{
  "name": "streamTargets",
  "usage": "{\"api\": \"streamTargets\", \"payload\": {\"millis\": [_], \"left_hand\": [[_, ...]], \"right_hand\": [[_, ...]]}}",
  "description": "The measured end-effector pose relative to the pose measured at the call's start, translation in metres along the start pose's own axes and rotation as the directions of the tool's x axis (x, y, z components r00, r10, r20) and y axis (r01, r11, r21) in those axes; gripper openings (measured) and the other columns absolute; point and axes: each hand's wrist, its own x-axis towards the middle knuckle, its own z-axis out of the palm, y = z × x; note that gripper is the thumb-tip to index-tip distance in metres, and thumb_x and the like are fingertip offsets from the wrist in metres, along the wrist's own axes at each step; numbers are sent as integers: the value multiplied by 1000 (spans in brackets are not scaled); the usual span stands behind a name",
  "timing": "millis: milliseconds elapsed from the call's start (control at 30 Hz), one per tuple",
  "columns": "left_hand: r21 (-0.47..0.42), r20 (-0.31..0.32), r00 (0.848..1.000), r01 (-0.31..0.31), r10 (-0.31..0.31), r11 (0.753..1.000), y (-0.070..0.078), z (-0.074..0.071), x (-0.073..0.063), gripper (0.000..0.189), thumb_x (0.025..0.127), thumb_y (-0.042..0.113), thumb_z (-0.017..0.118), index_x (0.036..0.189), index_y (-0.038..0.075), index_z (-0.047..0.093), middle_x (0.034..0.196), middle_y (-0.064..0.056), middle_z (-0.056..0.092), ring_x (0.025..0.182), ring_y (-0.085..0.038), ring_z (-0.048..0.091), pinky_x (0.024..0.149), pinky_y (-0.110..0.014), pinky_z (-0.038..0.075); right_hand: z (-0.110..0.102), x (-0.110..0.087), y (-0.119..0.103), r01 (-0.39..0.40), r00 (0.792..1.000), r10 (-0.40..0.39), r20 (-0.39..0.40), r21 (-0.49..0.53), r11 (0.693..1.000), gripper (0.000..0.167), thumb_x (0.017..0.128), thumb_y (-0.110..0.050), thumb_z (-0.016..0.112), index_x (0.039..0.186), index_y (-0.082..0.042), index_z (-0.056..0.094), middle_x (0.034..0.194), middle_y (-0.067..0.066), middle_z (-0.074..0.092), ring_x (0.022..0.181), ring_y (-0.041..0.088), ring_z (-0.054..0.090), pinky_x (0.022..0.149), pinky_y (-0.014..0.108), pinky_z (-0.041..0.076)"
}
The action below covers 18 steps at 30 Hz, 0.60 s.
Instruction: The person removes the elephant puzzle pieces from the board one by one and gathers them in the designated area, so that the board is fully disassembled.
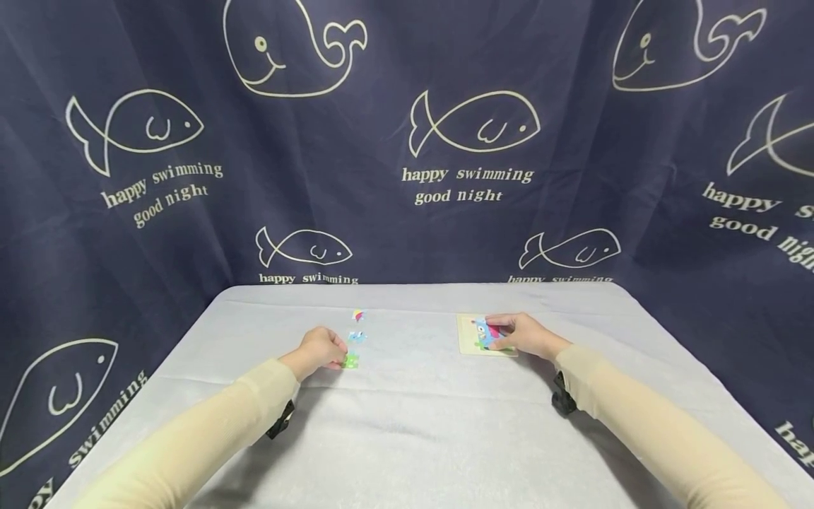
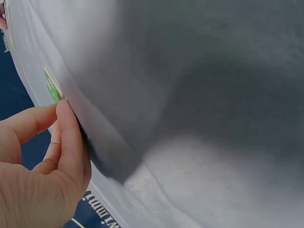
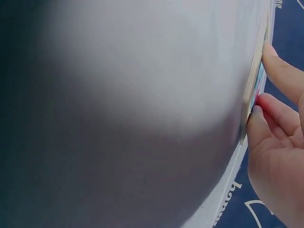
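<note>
My left hand [image 1: 322, 347] pinches a green puzzle piece [image 1: 350, 361] at its edge between thumb and fingers, low over the cloth. In the left wrist view, this piece [image 2: 53, 89] stands tilted beyond the fingertips. Just behind it lie a blue puzzle piece [image 1: 357, 337] and a piece with red and yellow [image 1: 359, 315]. Over on the right, a pale puzzle board [image 1: 467, 342] holds joined pieces with a blue cartoon figure [image 1: 482, 331]. My right hand [image 1: 523, 334] rests on them, thumb and fingers spread, covering the board's right part. Its fingertips [image 3: 269, 50] touch the board's face.
A light grey cloth [image 1: 407, 424] covers the table. Behind and at both sides hangs a dark blue curtain [image 1: 381, 198] with whale and fish outlines. Black wrist mounts [image 1: 562, 396] sit under both sleeves.
</note>
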Motion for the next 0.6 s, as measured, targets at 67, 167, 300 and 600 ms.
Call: {"api": "streamTargets", "payload": {"millis": [67,167,300,600], "left_hand": [[-18,11,1000,1,0,1000,-1,-1,-2,12,76,-9,68,86,-5,66,75,-9,64,51,-7,57,57,-21,57],[-49,17,1000,1,0,999,-1,-4,-3,11,77,-9,67,88,-6,66,75,-9,64,54,-7,58,59,-21,57],[-72,7,1000,-10,10,997,2,-8,-5,12,78,-8,68,89,-6,65,76,-9,65,57,-9,59,60,-20,57],[-92,3,1000,17,-17,996,10,-8,-8,12,78,-7,70,88,-4,65,75,-7,63,52,-7,57,61,-22,58]], "right_hand": [[1,0,-1,-7,1000,7,0,-19,1000,66,79,-19,80,136,1,52,146,21,45,138,39,37,115,51,30],[2,-1,-3,1,1000,-1,-4,-50,999,67,80,-19,79,136,2,52,145,22,46,135,39,41,113,49,34],[3,-1,-5,43,999,-46,-27,-107,993,69,78,-19,81,135,7,51,140,25,49,130,40,47,108,48,40],[3,-5,-7,82,992,-100,-81,-194,977,69,75,-21,83,129,10,55,134,27,55,129,44,46,109,53,36]]}}
